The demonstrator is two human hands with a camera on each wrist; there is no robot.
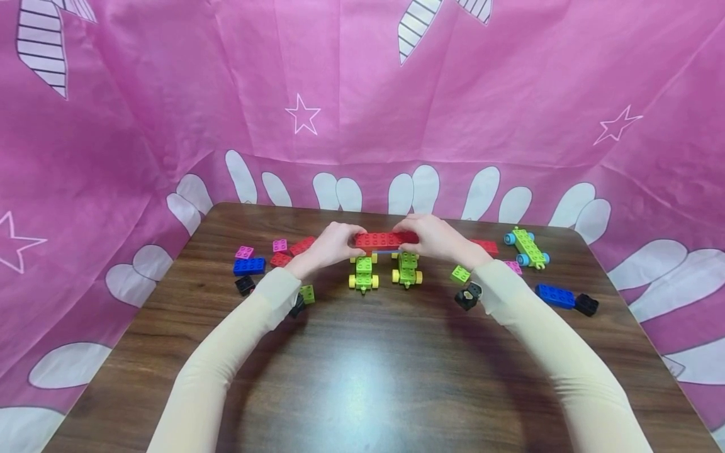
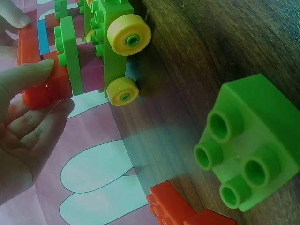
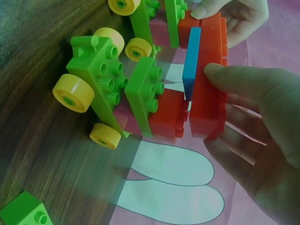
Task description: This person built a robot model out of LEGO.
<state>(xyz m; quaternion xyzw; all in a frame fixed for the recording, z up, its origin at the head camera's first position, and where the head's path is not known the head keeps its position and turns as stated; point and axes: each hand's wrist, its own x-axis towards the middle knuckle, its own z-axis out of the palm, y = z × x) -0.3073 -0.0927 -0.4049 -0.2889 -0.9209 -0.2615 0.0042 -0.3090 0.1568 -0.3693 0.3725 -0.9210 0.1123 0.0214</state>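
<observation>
Left hand [image 1: 334, 245] and right hand [image 1: 433, 238] each pinch one end of the long red brick [image 1: 386, 239]. It spans two green wheeled carts [image 1: 364, 275] (blue plate [image 3: 191, 63] underneath).

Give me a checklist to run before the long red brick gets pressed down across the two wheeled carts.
1. Left hand grips one end of the long red brick: ok.
2. Right hand grips the other end: ok.
3. The two green carts stand side by side on their yellow wheels: ok.
4. Brick spans both carts' stacks: ok.
5. Thin blue plate flat under the brick: ok.
6. Studs lined up beneath the brick: cannot tell.
</observation>
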